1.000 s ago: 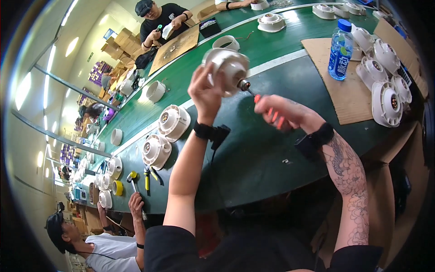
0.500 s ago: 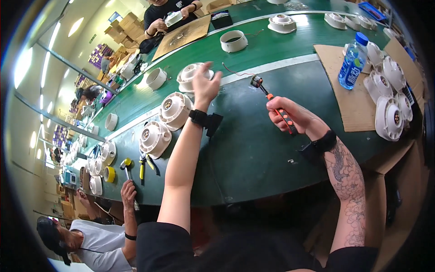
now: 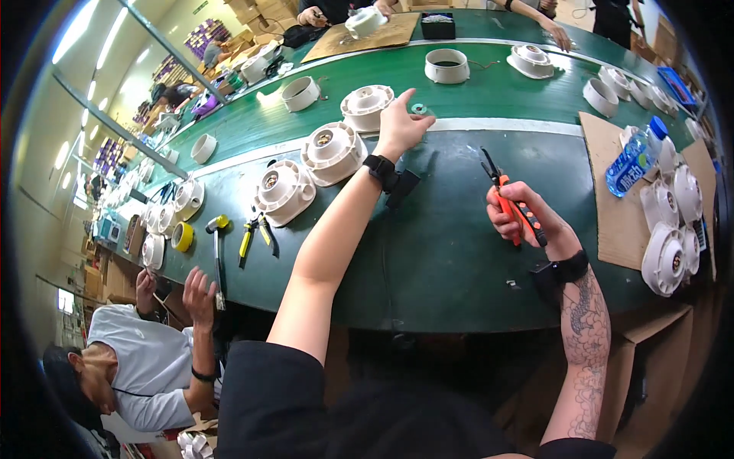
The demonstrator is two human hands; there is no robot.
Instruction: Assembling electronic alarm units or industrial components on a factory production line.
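My left hand (image 3: 403,126) reaches over the belt's near edge, thumb and fingers apart. A small round greenish piece (image 3: 419,111) shows between its fingertips; whether they touch it I cannot make out. Beside this hand, a white round housing (image 3: 367,107) sits on the belt. Two similar white housings, one with a brassy centre (image 3: 325,141) and one farther left (image 3: 284,193), stand on the near table. In my right hand (image 3: 527,214) is a pair of pliers (image 3: 505,191) with orange and black handles. Its dark jaws point up and away, slightly parted, with nothing between them.
Yellow-handled pliers (image 3: 248,237), a hammer (image 3: 218,249) and yellow tape (image 3: 182,236) lie left, near a co-worker's hand (image 3: 199,297). White rings (image 3: 446,66) stand on the green belt (image 3: 497,99). At right, cardboard (image 3: 612,222) bears a blue bottle (image 3: 636,157) and several housings (image 3: 664,260).
The small wired part has left my right hand's pliers, whose jaws are now bare. My left hand has shifted right of the belt housing. The co-worker at left has let go of the hammer.
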